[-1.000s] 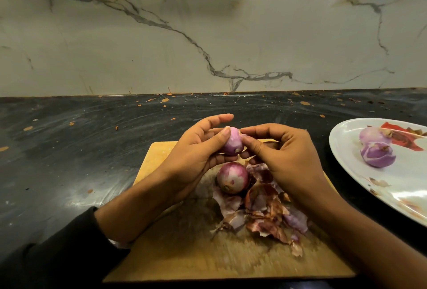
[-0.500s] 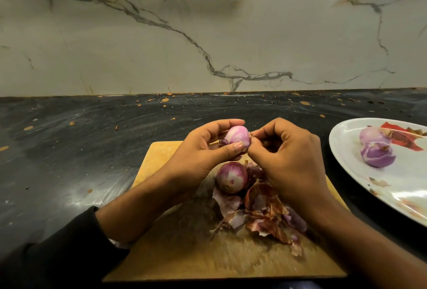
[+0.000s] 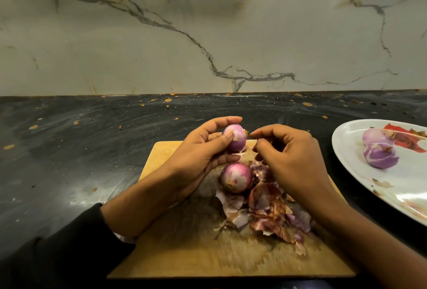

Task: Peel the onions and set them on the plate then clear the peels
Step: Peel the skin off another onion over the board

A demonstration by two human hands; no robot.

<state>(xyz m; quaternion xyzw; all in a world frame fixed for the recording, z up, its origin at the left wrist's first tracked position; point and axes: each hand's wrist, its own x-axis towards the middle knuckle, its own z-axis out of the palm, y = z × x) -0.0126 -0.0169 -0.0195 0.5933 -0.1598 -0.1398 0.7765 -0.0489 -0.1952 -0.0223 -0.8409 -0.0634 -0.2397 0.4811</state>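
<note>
Marble with grey veins fills the upper half of the frame as a wall (image 3: 208,34), and below it a dark counter (image 3: 69,150), speckled with orange flecks, runs across the middle. At lower centre lies a wooden cutting board (image 3: 184,254), and at the right edge a white plate (image 3: 346,157) with a red printed pattern is cut off by the frame. On the plate sit two peeled onions (image 3: 380,155), touching one another, with a few scraps of skin near them. From that I judge the job roughly halfway: two are done, and two are left on this side. A heap of peels (image 3: 270,214) covers the right middle of the board, all of it yet to be cleared. Against the upper left of that heap rests a waiting onion (image 3: 235,177), which still wears patches of skin. Above it, at centre frame, the left hand (image 3: 196,157) grips the held onion (image 3: 235,141) between thumb and curled fingers; it looks nearly bare, with a shred of papery skin at its right end. The right hand (image 3: 291,159) hovers just beside it, its fingers curled in; whether they pinch a scrap of skin I cannot tell.
</note>
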